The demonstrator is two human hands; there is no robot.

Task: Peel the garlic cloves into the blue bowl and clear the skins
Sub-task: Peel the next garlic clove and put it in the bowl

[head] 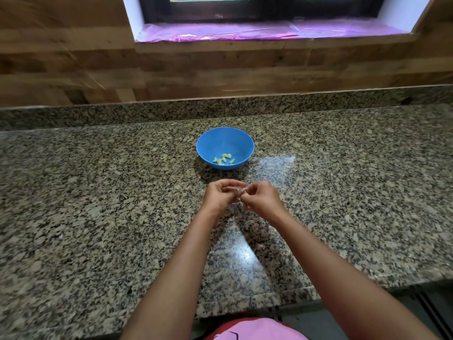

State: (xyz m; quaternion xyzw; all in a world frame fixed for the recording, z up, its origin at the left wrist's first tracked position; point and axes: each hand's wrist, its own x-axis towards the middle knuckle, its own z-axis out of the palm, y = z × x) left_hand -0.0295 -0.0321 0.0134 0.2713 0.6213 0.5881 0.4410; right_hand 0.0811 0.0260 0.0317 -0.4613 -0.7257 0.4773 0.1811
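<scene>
A round, smooth blue plastic bowl sits on a polished speckled granite counter below a wood-plank wall and a window sill lined with pink film. About six pale, curved peeled garlic cloves lie inside. Just before it, the left hand and right hand together pinch a papery garlic clove.

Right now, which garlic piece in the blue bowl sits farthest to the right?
The slim peeled clove at the right end of the pile in the blue bowl. The others cluster to its left.
</scene>
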